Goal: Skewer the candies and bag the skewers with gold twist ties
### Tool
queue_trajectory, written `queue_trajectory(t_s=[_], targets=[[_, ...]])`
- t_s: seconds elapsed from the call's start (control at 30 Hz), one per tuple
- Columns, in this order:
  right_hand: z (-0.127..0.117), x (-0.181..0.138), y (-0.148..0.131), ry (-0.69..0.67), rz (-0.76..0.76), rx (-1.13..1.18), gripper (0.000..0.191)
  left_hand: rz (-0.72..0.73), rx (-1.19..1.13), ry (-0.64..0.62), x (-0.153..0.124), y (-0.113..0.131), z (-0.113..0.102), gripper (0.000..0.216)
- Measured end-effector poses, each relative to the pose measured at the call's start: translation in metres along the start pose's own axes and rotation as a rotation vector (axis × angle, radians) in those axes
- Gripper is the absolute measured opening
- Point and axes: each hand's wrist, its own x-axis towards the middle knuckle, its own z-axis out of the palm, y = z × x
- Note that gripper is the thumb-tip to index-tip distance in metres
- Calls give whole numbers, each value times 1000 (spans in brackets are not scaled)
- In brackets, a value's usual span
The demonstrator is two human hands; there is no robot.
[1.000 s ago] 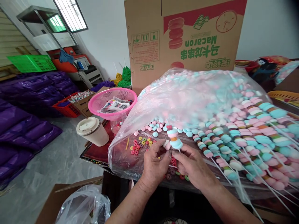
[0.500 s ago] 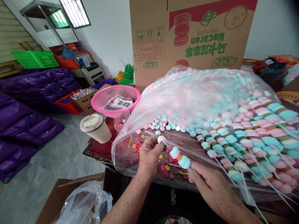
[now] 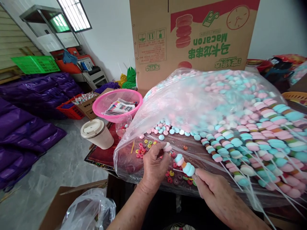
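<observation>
My right hand (image 3: 217, 191) is closed around the lower end of a marshmallow skewer (image 3: 188, 169), which tilts up to the left. Blue and pink marshmallows, an orange piece and a red ring are threaded on it. At the skewer's upper end, my left hand (image 3: 155, 163) pinches a pale pink marshmallow (image 3: 167, 147). Under and beside the hands lie loose red, yellow and green candy rings (image 3: 141, 150). Several finished marshmallow skewers (image 3: 254, 140) are stacked to the right, their white sticks pointing toward me. A clear plastic bag (image 3: 192, 95) of loose pink and blue marshmallows spreads behind.
A cardboard box (image 3: 153, 76) with upside-down print stands behind the bag. At the left are a pink basket (image 3: 96, 103) holding printed packets and a lidded white cup (image 3: 102, 137). An open carton (image 3: 55, 204) with plastic film sits below the table's left edge. Purple bundles (image 3: 19, 140) lie on the floor.
My left hand has tilted, its fingers now further over the pink marshmallow, and the bit of stick that showed below it is mostly hidden. The right hand keeps its hold; the view has shifted slightly.
</observation>
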Motion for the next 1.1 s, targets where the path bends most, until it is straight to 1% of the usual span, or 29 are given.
queue_trajectory(t_s=[0.13,0.2,0.27,0.37,0.47,0.53,0.73,0.9,1.1], targets=[[7,-1,-1,16,14,21,32,205,238,31,-2,-1,-3,26],[10,-1,-2,7,22,40,33,324,302,37,-1,1,-3,29],[12,-1,-2,-28,38,61,33,383,325,34,-1,2,-3,30],[13,-1,-3,-69,87,85,34,328,315,29,-2,-2,-2,30],[13,-1,-3,-79,118,78,34,248,286,-9,-3,-8,-2,28],[14,-1,-3,-92,128,73,35,225,277,-28,-4,-11,-2,27],[19,0,-4,-96,129,82,35,266,286,-26,-3,-5,-3,29],[20,0,-1,-62,135,95,34,341,293,-56,0,4,-3,27],[27,0,5,-18,81,81,34,316,285,-97,0,5,-4,25]])
